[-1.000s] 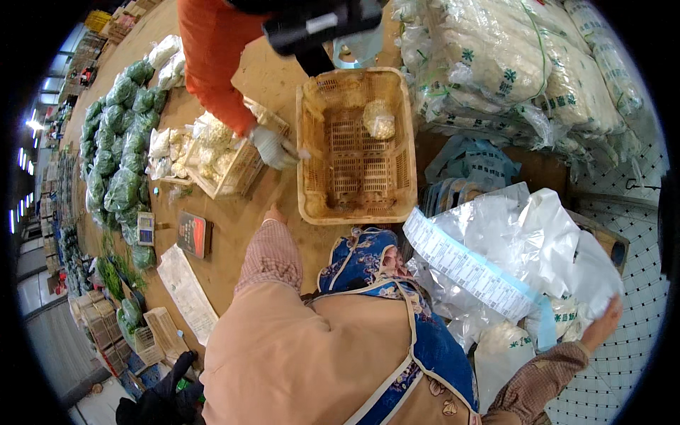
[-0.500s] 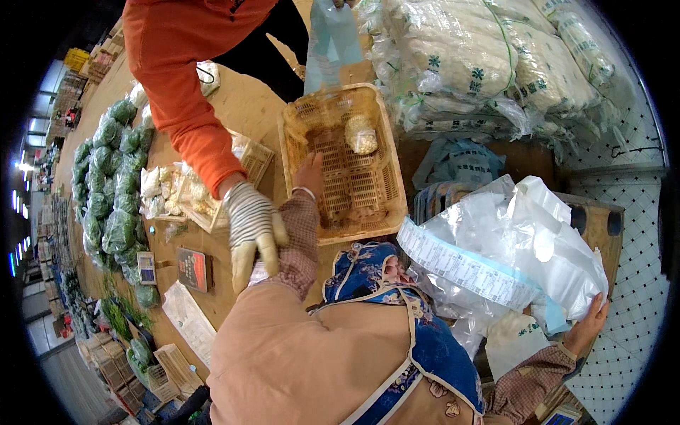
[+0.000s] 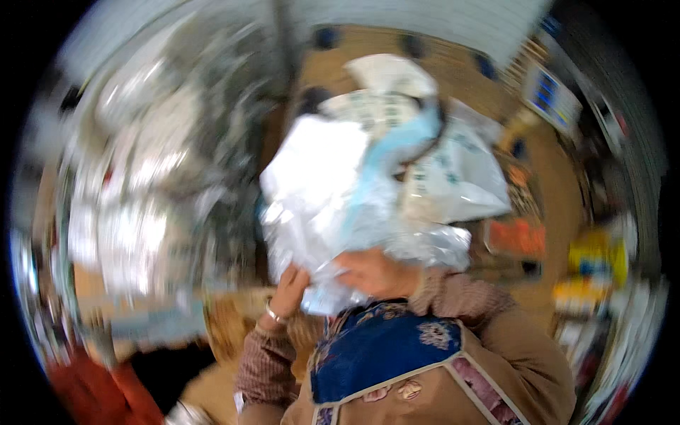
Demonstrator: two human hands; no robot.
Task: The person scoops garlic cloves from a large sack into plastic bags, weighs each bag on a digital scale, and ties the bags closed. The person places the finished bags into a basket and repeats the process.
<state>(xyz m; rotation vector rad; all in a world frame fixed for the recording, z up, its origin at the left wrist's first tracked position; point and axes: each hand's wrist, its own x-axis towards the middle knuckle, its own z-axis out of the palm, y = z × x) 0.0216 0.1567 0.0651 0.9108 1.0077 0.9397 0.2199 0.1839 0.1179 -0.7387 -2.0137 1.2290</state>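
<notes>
My left hand (image 3: 289, 290) is closed on the lower edge of crumpled clear plastic bags (image 3: 308, 191), at the middle of the view. Beside it my right hand (image 3: 372, 273), somewhat blurred, has its fingers bent onto the same plastic. A light blue strip (image 3: 397, 149) lies across the bags. Around and above them are white printed bags (image 3: 453, 177) with pale contents, one near the top (image 3: 386, 71). The picture is smeared by motion, so small details cannot be made out.
Stacked wrapped white packs (image 3: 152, 156) fill the left. A scale (image 3: 549, 99) sits at the upper right, a yellow item (image 3: 595, 258) at the right. A wooden crate (image 3: 234, 319) is behind my left arm. A co-worker's orange sleeve (image 3: 131, 389) and gloved hand (image 3: 103, 336) show at lower left.
The view has swung right towards the plastic bags. My left hand has left the crate and now meets my right hand at the plastic. The co-worker has shifted to the lower left of view.
</notes>
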